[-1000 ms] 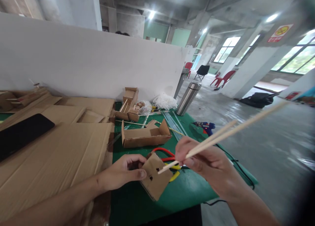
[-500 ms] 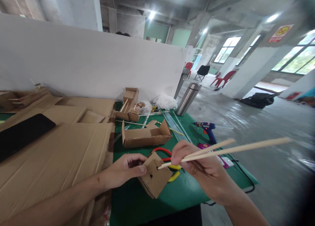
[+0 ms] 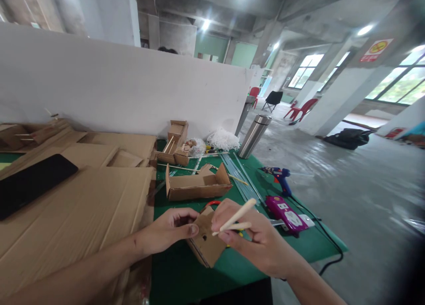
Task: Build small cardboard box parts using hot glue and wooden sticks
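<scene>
My left hand (image 3: 172, 229) is closed on the left edge of a small cardboard box (image 3: 207, 247), its thumb on the near face. One dark punched hole shows in that face; my right fingers cover the area beside it. Two thin wooden sticks (image 3: 236, 216) are pinched in my right hand (image 3: 252, 236), their far ends at the box face and their near ends pointing up towards me. Whether a tip sits inside a hole I cannot tell. Behind the box, red-and-yellow handles (image 3: 212, 203) show in part, mostly hidden by my right hand.
Beyond stands an open cardboard tray (image 3: 199, 191), with clear strips (image 3: 237, 174) beside it. A steel flask (image 3: 255, 137), a blue glue gun (image 3: 280, 176) and a purple power strip (image 3: 287, 214) with a cable line the right side. Cardboard sheets (image 3: 99, 207) and a black phone (image 3: 36, 183) lie left.
The sticks have swung from pointing right to pointing up towards me, their tips staying by the box face. My right hand has moved left and closer to the box, uncovering the power strip.
</scene>
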